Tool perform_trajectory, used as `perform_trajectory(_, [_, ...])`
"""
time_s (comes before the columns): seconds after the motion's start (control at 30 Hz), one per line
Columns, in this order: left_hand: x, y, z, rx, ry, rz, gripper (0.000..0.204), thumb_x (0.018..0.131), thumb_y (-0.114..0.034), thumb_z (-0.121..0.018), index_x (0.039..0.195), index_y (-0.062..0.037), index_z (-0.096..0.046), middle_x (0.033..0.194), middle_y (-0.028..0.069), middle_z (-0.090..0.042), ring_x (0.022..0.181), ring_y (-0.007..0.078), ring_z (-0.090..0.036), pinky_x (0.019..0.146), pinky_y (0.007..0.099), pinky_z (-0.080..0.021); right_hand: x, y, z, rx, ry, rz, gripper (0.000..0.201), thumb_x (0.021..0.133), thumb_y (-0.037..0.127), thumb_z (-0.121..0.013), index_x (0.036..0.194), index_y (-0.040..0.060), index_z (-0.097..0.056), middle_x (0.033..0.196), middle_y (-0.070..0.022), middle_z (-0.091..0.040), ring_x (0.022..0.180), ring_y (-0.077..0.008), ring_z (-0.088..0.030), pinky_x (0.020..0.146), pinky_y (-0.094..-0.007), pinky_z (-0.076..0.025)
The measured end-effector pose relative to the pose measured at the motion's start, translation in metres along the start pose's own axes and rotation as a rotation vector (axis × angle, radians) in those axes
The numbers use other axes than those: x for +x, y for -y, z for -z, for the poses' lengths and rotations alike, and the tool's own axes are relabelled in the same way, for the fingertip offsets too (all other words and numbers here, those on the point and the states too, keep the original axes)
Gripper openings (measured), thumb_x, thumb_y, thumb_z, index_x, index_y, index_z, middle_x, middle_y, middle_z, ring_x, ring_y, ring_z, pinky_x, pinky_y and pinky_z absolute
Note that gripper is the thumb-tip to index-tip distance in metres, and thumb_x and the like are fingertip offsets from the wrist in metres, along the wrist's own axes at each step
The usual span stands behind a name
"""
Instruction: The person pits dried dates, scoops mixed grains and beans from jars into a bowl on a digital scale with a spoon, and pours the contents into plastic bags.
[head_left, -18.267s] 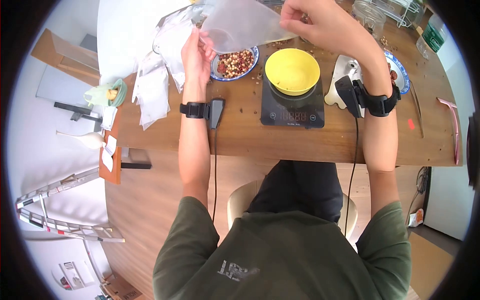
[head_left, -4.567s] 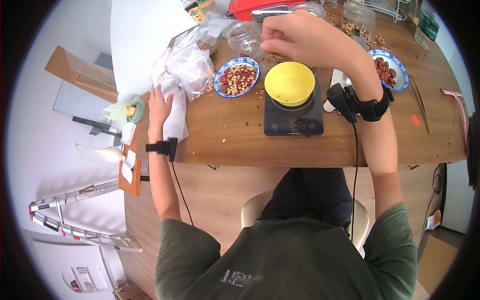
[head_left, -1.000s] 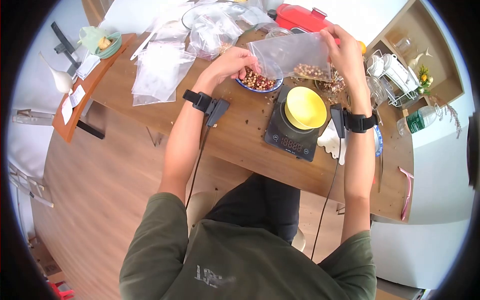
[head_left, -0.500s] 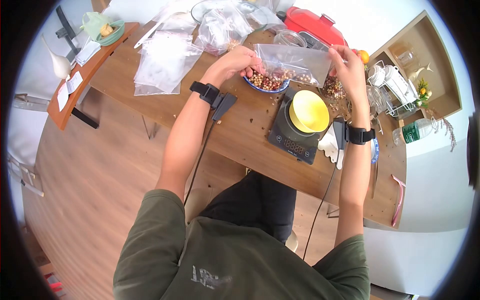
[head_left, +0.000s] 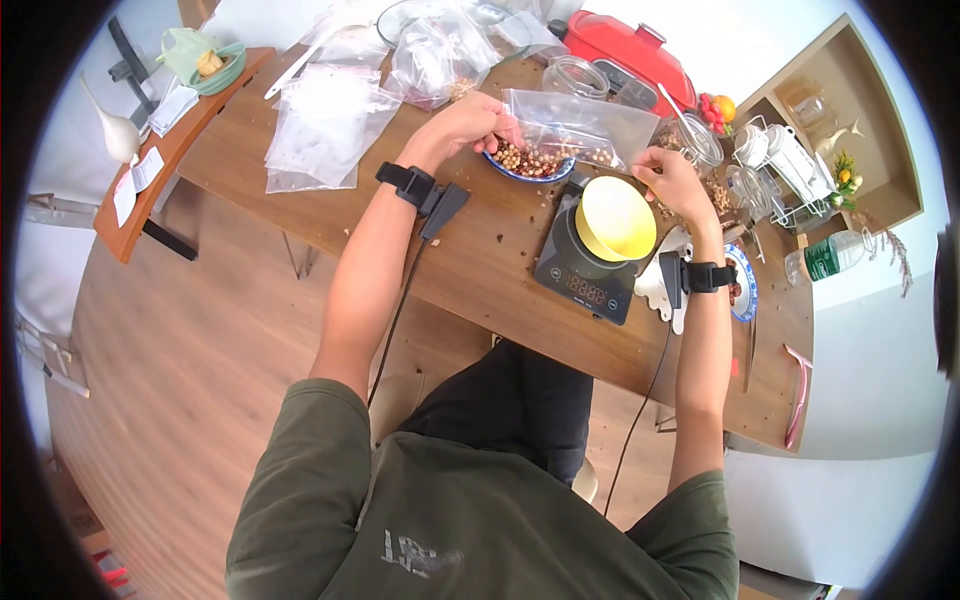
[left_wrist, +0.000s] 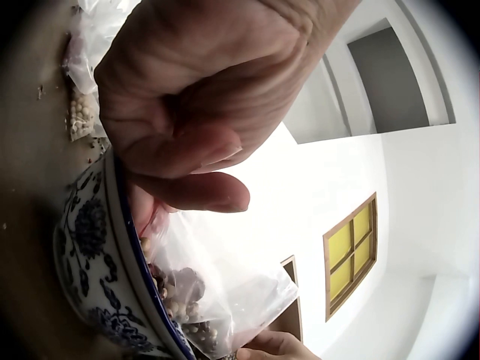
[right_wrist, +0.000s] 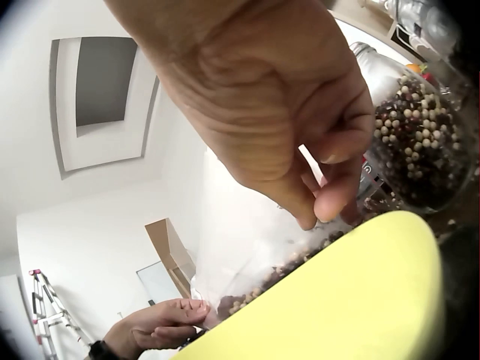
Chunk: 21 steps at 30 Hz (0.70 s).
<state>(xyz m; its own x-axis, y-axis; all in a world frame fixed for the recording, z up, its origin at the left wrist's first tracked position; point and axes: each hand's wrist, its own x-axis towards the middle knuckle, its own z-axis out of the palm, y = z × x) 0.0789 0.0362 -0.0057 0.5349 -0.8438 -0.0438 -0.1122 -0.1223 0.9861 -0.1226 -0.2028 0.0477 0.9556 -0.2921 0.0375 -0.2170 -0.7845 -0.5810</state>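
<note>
A clear plastic bag (head_left: 590, 122) with beans or nuts in its lower part is stretched between both hands. My left hand (head_left: 470, 122) grips its left end, right over the blue-and-white bowl (left_wrist: 94, 262) of mixed beans. At the bag's lower right corner, my right hand (head_left: 672, 183) pinches the plastic with thumb and fingers. In the right wrist view, a line of beans (right_wrist: 281, 274) lies along the bag's bottom, partly hidden by the yellow bowl (head_left: 615, 220). That yellow bowl stands on a black digital scale (head_left: 582, 285), just below the right hand.
Several plastic bags (head_left: 325, 125) lie at the left. A glass jar of beans (right_wrist: 420, 135) stands beyond the right hand. Behind are an uncovered glass jar (head_left: 575, 78) and a red appliance (head_left: 630, 55). A plate of dried fruit (head_left: 743, 285) sits by the right forearm.
My right hand has moved down from the bag's upper right corner to its lower one, and the bag has come lower and more level. The left hand keeps its hold near the bowl.
</note>
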Motion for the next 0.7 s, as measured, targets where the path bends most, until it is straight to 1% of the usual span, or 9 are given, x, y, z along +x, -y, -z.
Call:
perform_trajectory(0.1, [-0.001, -0.001, 0.0, -0.011, 0.004, 0.004, 0.021, 0.09, -0.014, -0.05, 0.081, -0.0009, -0.064, 0.087, 0.0075, -0.068, 0.046, 0.0042, -0.044, 0.037, 0.0182, -0.03, 0.001, 0.002, 0.0, -0.038, -0.026, 0.007, 0.015, 0.083, 0.012, -0.059, 0.085, -0.0027, -0.059, 0.067, -0.0056, -0.06, 0.05, -0.0105, -0.055, 0.052, -0.0264, -0.044])
perform_trajectory(0.17, [-0.002, -0.002, -0.001, -0.01, -0.013, 0.013, 0.022, 0.09, -0.014, -0.05, 0.081, -0.0008, -0.064, 0.085, 0.0077, -0.068, 0.045, 0.0038, -0.043, 0.036, 0.018, -0.03, 0.0, 0.008, 0.005, -0.038, -0.117, 0.022, 0.014, 0.084, 0.012, -0.059, 0.085, -0.0018, -0.059, 0.066, -0.0056, -0.06, 0.05, -0.0106, -0.054, 0.051, -0.0266, -0.044])
perform_trajectory(0.27, [-0.003, -0.003, -0.001, -0.017, -0.004, 0.0, 0.022, 0.09, -0.015, -0.05, 0.082, -0.001, -0.064, 0.085, 0.0079, -0.068, 0.043, 0.0036, -0.042, 0.035, 0.0175, -0.029, -0.004, 0.028, 0.013, -0.004, -0.208, 0.048, 0.013, 0.084, 0.012, -0.058, 0.085, -0.0008, -0.06, 0.065, -0.0054, -0.06, 0.049, -0.0106, -0.054, 0.051, -0.0269, -0.043])
perform_trajectory(0.3, [-0.002, -0.002, -0.001, -0.017, -0.002, 0.0, 0.022, 0.09, -0.015, -0.05, 0.082, -0.001, -0.064, 0.085, 0.0079, -0.068, 0.043, 0.0036, -0.042, 0.035, 0.0175, -0.029, -0.005, 0.035, 0.015, -0.005, -0.209, 0.047, 0.013, 0.084, 0.012, -0.058, 0.085, -0.0008, -0.06, 0.065, -0.0054, -0.06, 0.049, -0.0106, -0.054, 0.051, -0.0269, -0.043])
perform_trajectory(0.37, [-0.001, -0.001, 0.0, -0.02, -0.002, -0.006, 0.021, 0.09, -0.015, -0.05, 0.083, -0.0005, -0.064, 0.085, 0.0088, -0.068, 0.041, 0.0033, -0.041, 0.034, 0.017, -0.028, -0.006, 0.046, 0.02, -0.085, -0.262, 0.078, 0.014, 0.084, 0.013, -0.058, 0.085, -0.0009, -0.059, 0.066, -0.0059, -0.06, 0.048, -0.0107, -0.053, 0.05, -0.0273, -0.043])
perform_trajectory(0.43, [-0.001, -0.001, 0.0, -0.031, -0.004, -0.005, 0.021, 0.09, -0.015, -0.051, 0.084, -0.0001, -0.064, 0.085, 0.0092, -0.068, 0.041, 0.0031, -0.041, 0.034, 0.0168, -0.028, -0.003, 0.049, 0.024, -0.117, -0.27, 0.106, 0.015, 0.084, 0.014, -0.058, 0.086, -0.0012, -0.059, 0.066, -0.0071, -0.061, 0.048, -0.0113, -0.054, 0.051, -0.0277, -0.043])
perform_trajectory(0.53, [0.0, 0.0, 0.001, -0.045, -0.005, 0.0, 0.02, 0.089, -0.015, -0.052, 0.085, 0.0004, -0.064, 0.085, 0.01, -0.068, 0.041, 0.0029, -0.041, 0.034, 0.0167, -0.029, 0.0, 0.057, 0.027, -0.096, -0.304, 0.107, 0.016, 0.084, 0.014, -0.058, 0.088, -0.001, -0.059, 0.067, -0.008, -0.061, 0.049, -0.0125, -0.056, 0.052, -0.0284, -0.044])
perform_trajectory(0.63, [0.0, 0.0, 0.001, -0.056, -0.009, 0.006, 0.02, 0.089, -0.016, -0.054, 0.084, 0.0009, -0.063, 0.085, 0.0108, -0.068, 0.041, 0.0028, -0.041, 0.034, 0.0168, -0.029, 0.003, 0.063, 0.03, -0.145, -0.318, 0.084, 0.017, 0.085, 0.015, -0.058, 0.089, -0.0009, -0.059, 0.069, -0.009, -0.062, 0.05, -0.0135, -0.057, 0.052, -0.0288, -0.045])
perform_trajectory(0.7, [0.0, 0.001, 0.001, -0.065, -0.016, 0.009, 0.021, 0.089, -0.017, -0.054, 0.084, 0.0012, -0.063, 0.085, 0.0111, -0.068, 0.041, 0.0028, -0.041, 0.034, 0.017, -0.028, 0.005, 0.064, 0.033, -0.134, -0.32, 0.13, 0.018, 0.085, 0.016, -0.058, 0.09, -0.0012, -0.059, 0.071, -0.0096, -0.063, 0.049, -0.0139, -0.057, 0.052, -0.029, -0.045])
